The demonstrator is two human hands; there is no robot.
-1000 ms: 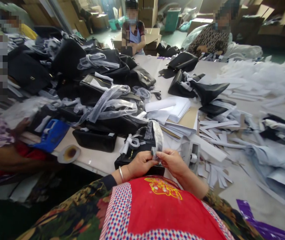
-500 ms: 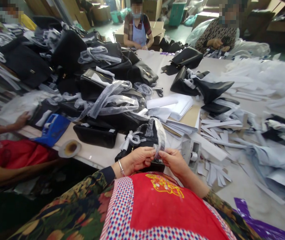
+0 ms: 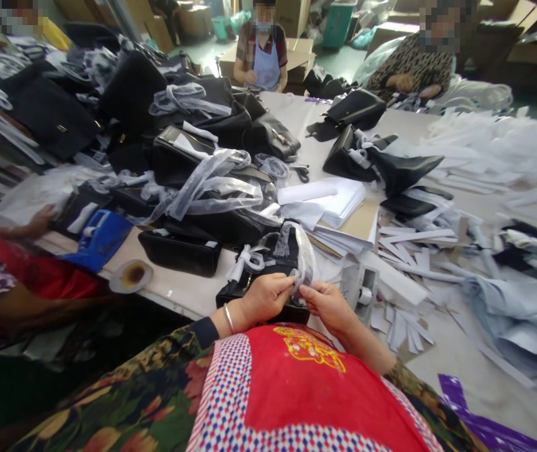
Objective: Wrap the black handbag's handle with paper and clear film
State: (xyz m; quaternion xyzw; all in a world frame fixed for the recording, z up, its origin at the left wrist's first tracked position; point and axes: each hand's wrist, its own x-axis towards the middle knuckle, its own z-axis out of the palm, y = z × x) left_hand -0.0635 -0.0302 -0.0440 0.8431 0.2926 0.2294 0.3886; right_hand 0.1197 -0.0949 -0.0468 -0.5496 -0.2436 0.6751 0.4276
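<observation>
Your left hand and right hand meet in front of your red apron. Left grip: closed, with thumb and fingertips pinched at the lower part of the wrapped strap. Right grip: closed, with thumb and forefinger pinching the same strap just beside the left fingertips. The strap arches up from your hands in translucent wrapping, above the black bag. This bag rests on the bench directly before you, partly hidden by your hands.

To the right of your right hand stands a grey tape dispenser; cut white strips lie beyond it. Ahead, a paper stack lies near the strap. To the left, locate a second black bag and a blue tape dispenser.
</observation>
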